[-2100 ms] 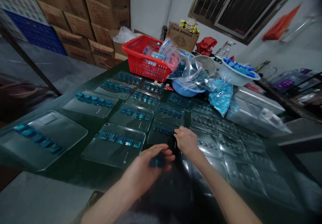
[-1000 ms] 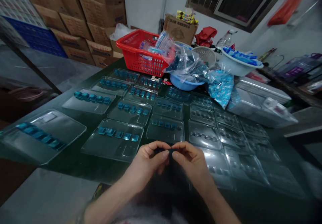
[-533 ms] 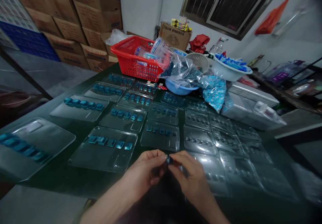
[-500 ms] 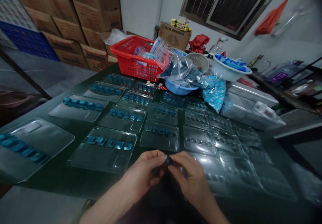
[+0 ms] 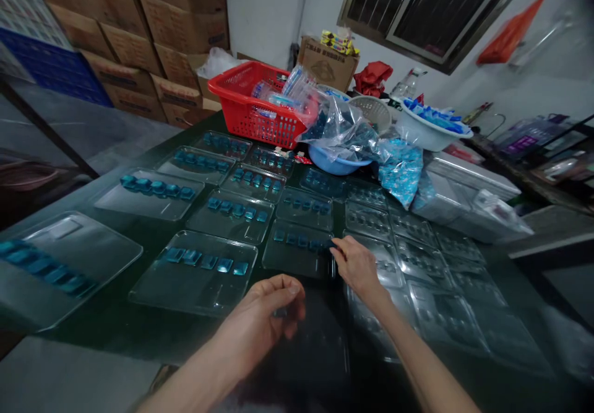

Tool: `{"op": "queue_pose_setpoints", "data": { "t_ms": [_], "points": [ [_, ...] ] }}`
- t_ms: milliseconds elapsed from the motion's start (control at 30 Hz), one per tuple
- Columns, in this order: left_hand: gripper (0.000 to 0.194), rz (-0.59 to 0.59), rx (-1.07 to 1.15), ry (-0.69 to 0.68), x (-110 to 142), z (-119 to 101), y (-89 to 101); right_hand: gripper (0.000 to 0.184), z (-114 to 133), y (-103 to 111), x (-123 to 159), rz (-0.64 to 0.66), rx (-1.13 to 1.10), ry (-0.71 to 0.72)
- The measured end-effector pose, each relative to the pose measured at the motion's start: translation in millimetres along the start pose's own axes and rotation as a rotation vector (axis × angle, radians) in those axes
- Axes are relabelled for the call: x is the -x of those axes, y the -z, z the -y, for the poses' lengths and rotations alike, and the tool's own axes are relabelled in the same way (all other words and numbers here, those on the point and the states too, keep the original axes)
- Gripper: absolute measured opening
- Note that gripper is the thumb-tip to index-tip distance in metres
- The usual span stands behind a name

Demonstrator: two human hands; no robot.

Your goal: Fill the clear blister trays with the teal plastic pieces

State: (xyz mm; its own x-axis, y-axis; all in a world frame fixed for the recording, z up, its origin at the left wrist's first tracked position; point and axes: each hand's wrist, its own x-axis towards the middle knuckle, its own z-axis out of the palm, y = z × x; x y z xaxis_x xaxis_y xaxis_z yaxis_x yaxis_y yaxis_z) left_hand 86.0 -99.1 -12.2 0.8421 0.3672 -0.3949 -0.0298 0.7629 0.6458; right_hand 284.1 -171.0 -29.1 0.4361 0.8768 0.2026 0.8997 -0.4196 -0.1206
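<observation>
Above a green counter (image 5: pixel 109 314), pinching a small dark piece (image 5: pixel 331 246) with the right hand (image 5: pixel 358 265), likely for its smallness, at the end of a row of blue pieces (image 5: pixel 291 239) on a clear tray (image 5: pixel 292 261), curling the left hand (image 5: pixel 264 308), contents unclear.

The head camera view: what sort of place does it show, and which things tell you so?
Probably a small workshop or packing room: clear trays with blue-green pieces lie in rows on a dark green table, and cardboard boxes are stacked behind.
</observation>
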Motion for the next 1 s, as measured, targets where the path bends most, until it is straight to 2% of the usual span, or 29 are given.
{"op": "queue_pose_setpoints", "data": {
  "t_ms": [267, 500, 600, 700, 767, 833, 900, 1000],
  "points": [
    [0.006, -0.002, 0.028, -0.007, -2, -3, 3.7, 0.023, 8, 3, -2, 0.062, 0.119, 0.056],
    [0.008, -0.013, 0.035, -0.037, -2, -7, 7.7, 0.028, 13, -11, 2, 0.049, 0.2, 0.069],
    [0.012, -0.062, 0.137, -0.065, -1, -13, 7.5, 0.031, 13, -13, 3, 0.043, 0.212, 0.071],
    [0.02, -0.087, 0.303, -0.074, 2, -20, 7.8, 0.041, 19, -3, 6, -0.017, 0.157, 0.035],
    [0.026, -0.06, 0.387, -0.072, 4, -24, 8.7, 0.045, 31, 11, 11, -0.084, 0.003, 0.05],
    [0.03, -0.039, 0.435, -0.087, 7, -25, 9.5, 0.037, 51, 26, 20, -0.102, -0.241, 0.157],
    [0.031, -0.038, 0.465, -0.084, 10, -25, 9.8, 0.027, 75, 38, 29, -0.047, -0.429, 0.3],
    [0.034, -0.035, 0.483, -0.028, 14, -23, 8.8, 0.017, 105, 46, 38, 0.058, -0.443, 0.413]
  ]
}}
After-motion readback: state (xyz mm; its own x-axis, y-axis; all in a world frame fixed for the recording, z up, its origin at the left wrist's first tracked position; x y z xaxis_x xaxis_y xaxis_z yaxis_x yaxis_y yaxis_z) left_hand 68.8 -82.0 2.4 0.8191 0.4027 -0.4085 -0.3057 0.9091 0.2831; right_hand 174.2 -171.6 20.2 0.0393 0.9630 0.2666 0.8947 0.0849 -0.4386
